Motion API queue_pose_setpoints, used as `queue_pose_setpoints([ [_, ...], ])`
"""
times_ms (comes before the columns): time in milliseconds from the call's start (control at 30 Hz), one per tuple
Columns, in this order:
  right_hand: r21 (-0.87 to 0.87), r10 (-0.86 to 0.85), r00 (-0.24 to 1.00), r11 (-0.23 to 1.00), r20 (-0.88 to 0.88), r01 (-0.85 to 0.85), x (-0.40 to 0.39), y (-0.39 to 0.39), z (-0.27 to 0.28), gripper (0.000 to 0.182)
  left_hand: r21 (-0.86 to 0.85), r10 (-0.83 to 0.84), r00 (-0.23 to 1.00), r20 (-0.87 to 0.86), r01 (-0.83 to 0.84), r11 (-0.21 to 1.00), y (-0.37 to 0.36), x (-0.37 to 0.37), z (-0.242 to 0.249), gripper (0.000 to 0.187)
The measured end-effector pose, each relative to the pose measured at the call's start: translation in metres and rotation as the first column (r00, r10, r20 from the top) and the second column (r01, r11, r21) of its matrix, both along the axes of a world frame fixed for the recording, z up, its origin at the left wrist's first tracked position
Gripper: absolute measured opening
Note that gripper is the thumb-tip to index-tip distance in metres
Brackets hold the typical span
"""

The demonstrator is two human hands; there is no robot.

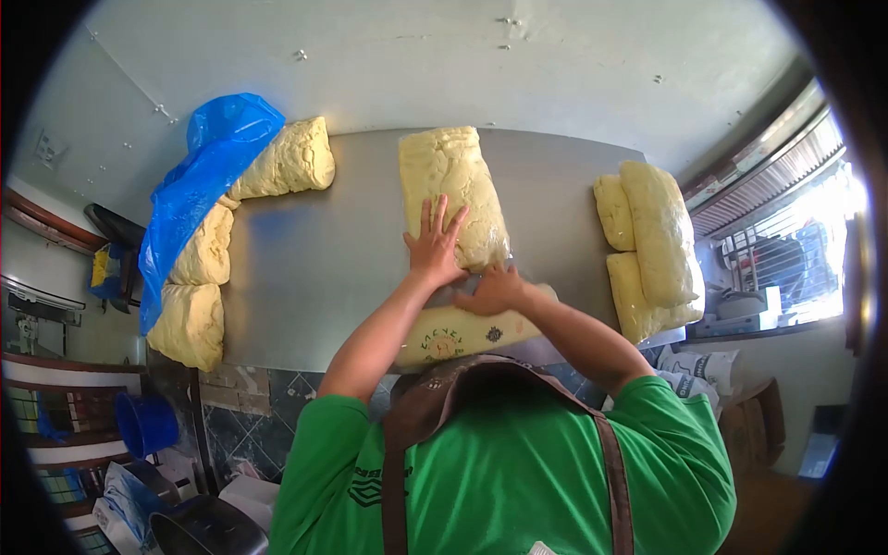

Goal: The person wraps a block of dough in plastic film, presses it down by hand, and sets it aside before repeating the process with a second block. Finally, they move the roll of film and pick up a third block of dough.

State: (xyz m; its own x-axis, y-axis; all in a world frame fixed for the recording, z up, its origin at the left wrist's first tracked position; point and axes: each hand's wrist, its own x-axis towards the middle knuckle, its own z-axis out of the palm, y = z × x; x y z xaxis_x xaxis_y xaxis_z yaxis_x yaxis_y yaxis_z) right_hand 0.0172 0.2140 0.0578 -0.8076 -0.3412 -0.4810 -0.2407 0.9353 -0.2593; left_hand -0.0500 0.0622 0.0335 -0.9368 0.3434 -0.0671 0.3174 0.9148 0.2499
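Observation:
A long block of yellow dough (453,176) lies in the middle of the steel table (324,268). My left hand (433,248) is pressed flat on the block's near end with the fingers spread. My right hand (495,289) sits just below it at the dough's near edge, fingers curled toward the left over a thin grey piece (465,280). Whether it grips that piece is unclear. Under my forearms a pale yellow wrapped piece with a printed logo (453,338) lies at the table's front edge.
More dough lumps (287,162) line the left side, partly under a blue plastic sheet (199,185). Stacked dough rolls (652,245) sit at the right edge. A blue bucket (148,424) stands on the floor at left, and a barred window (786,250) is at right.

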Motion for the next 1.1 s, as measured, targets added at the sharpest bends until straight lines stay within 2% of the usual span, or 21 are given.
queue_pose_setpoints([
  [33,-0.035,0.005,0.994,0.999,-0.107,-0.009,0.008,-0.001,-0.002,0.090,0.013,-0.010,1.000,0.004,0.010,1.000,-0.002,-0.003,0.001,0.129],
  [100,-0.032,0.225,0.958,0.972,-0.178,-0.234,0.017,-0.001,0.004,0.092,0.058,-0.015,0.999,0.028,0.014,0.998,-0.007,-0.002,-0.001,0.128],
  [133,-0.024,0.337,0.923,0.938,-0.187,-0.347,0.026,0.003,0.005,0.095,0.064,-0.012,1.000,0.005,0.012,0.998,-0.008,0.000,0.000,0.128],
  [233,-0.206,0.401,0.909,0.886,-0.116,-0.416,0.013,0.019,0.003,0.094,0.094,-0.013,1.000,-0.010,0.014,0.995,-0.004,0.003,-0.005,0.127],
  [267,-0.193,0.392,0.918,0.898,-0.055,-0.395,0.013,0.018,0.018,0.096,0.100,-0.012,1.000,-0.017,0.014,0.995,-0.005,0.002,-0.007,0.126],
  [367,-0.203,0.197,0.903,0.971,0.382,-0.126,0.026,0.030,0.031,0.090,0.099,-0.007,0.998,-0.057,0.013,0.995,-0.011,0.001,-0.008,0.124],
  [400,-0.233,0.236,0.929,0.957,0.284,-0.172,0.034,0.041,0.020,0.087,0.107,-0.007,0.998,-0.069,0.014,0.994,-0.009,0.002,-0.009,0.123],
  [500,-0.354,0.157,0.904,0.935,0.398,-0.007,0.048,0.090,-0.002,0.090,0.142,-0.029,0.994,-0.102,0.044,0.989,-0.013,0.003,-0.013,0.122],
  [567,-0.285,0.022,0.728,0.928,0.686,0.240,0.064,0.116,0.025,0.086,0.148,-0.054,0.994,-0.096,0.068,0.987,-0.017,0.002,-0.015,0.122],
  [633,-0.253,-0.094,0.683,0.886,0.724,0.389,0.101,0.167,0.006,0.083,0.157,-0.072,0.992,-0.105,0.088,0.984,-0.019,-0.002,-0.017,0.122],
  [667,-0.208,-0.146,0.575,0.839,0.805,0.504,0.117,0.191,0.002,0.083,0.161,-0.079,0.991,-0.110,0.096,0.982,-0.020,0.000,-0.020,0.122],
  [700,-0.430,0.051,0.679,0.807,0.733,0.404,0.143,0.242,-0.053,0.089,0.169,-0.076,0.990,-0.117,0.095,0.981,-0.021,0.001,-0.021,0.122],
  [767,-0.604,0.108,0.604,0.312,0.789,0.733,0.214,0.295,-0.129,0.089,0.192,-0.119,0.987,-0.103,0.138,0.972,-0.030,-0.001,-0.018,0.123],
  [800,-0.599,0.130,0.588,0.081,0.799,0.797,0.236,0.302,-0.142,0.088,0.203,-0.144,0.981,-0.127,0.168,0.965,-0.035,-0.004,-0.023,0.124],
  [833,-0.576,0.128,0.584,-0.092,0.802,0.812,0.239,0.297,-0.138,0.087,0.206,-0.173,0.974,-0.149,0.202,0.958,-0.039,-0.005,-0.025,0.125],
  [900,-0.578,0.091,0.633,-0.325,0.769,0.749,0.227,0.276,-0.108,0.085,0.234,-0.188,0.975,-0.122,0.212,0.949,-0.043,-0.007,-0.024,0.126],
  [967,-0.668,0.011,0.726,-0.382,0.688,0.639,0.184,0.261,-0.069,0.082,0.269,-0.228,0.966,-0.118,0.252,0.930,-0.044,-0.009,-0.027,0.126],
  [1000,-0.738,-0.056,0.776,-0.358,0.629,0.572,0.157,0.257,-0.051,0.081,0.263,-0.231,0.967,-0.104,0.250,0.932,-0.042,-0.009,-0.026,0.125],
  [1033,-0.837,-0.157,0.835,-0.267,0.527,0.478,0.129,0.254,-0.035,0.080,0.250,-0.231,0.968,-0.097,0.249,0.936,-0.041,-0.010,-0.023,0.125],
  [1067,-0.960,-0.406,0.910,0.212,0.085,0.184,0.099,0.266,-0.043,0.067,0.233,-0.235,0.968,-0.088,0.250,0.940,-0.042,-0.009,-0.022,0.124],
  [1100,-0.736,-0.492,0.768,0.676,-0.411,0.039,0.069,0.278,-0.052,0.053,0.254,-0.256,0.963,-0.088,0.270,0.929,-0.043,-0.011,-0.024,0.125],
])
